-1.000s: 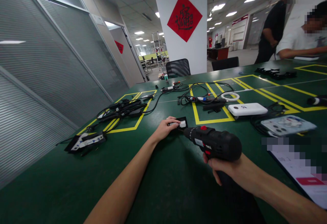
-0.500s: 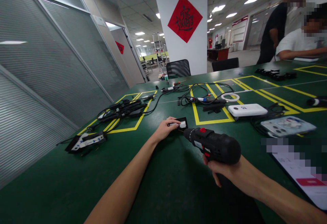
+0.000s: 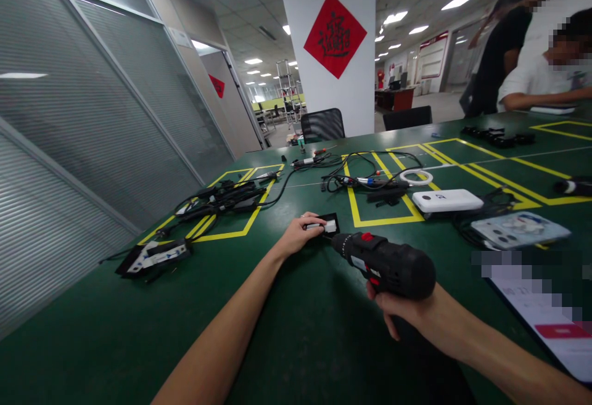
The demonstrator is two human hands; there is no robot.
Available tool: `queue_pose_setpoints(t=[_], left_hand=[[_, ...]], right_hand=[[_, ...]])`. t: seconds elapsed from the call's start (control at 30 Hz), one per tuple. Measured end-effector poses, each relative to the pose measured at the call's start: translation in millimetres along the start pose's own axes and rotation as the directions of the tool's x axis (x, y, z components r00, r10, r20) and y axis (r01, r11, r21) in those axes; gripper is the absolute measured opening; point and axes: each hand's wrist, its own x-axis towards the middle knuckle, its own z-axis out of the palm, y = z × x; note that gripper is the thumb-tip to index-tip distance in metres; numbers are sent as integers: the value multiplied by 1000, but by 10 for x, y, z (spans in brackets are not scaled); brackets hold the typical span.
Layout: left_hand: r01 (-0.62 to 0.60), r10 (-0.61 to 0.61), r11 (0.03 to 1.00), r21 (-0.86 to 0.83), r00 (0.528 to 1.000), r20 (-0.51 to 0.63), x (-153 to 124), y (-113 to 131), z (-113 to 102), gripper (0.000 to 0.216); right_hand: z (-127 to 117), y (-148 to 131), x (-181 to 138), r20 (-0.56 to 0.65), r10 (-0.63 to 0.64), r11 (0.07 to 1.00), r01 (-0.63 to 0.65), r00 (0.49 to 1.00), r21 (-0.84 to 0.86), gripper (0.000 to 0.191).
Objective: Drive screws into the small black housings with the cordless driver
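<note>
My right hand (image 3: 407, 315) grips a black cordless power screwdriver (image 3: 386, 263) with red buttons, its tip pointed at a small black part with a white label (image 3: 327, 225). That part lies flat on the green table (image 3: 277, 337). My left hand (image 3: 296, 235) pinches the part's left edge with closed fingers and holds it down. The driver's bit meets the part near its lower edge; the exact contact point is too small to make out.
Black cables and parts (image 3: 222, 198) lie at the left inside yellow tape lines. A white power bank (image 3: 446, 200), a white ring (image 3: 416, 176) and a phone (image 3: 518, 230) sit at the right. Printed paper (image 3: 550, 325) lies near the right edge. Two other people (image 3: 541, 75) are at the far right.
Both hands keep their grip. The driver has sunk slightly and the view has shifted a little; the standing person in the background has moved.
</note>
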Motion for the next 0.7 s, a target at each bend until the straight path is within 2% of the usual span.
queue_pose_setpoints(t=[0.3,0.47,0.7], left_hand=[[2,-2,1000,10,1000,3,0,-16,-5,32],[0,0,1000,15,1000,5,5,-16,-3,32],[16,-15,1000,12,1000,-1,11,-29,6,34]], right_hand=[[0,-19,-18,-13,24,1000,-24,1000,-17,9],[-2,-7,-13,-15,-12,1000,11,1000,-29,10],[34,12,-7,-61,57,990,-64,996,-124,8]])
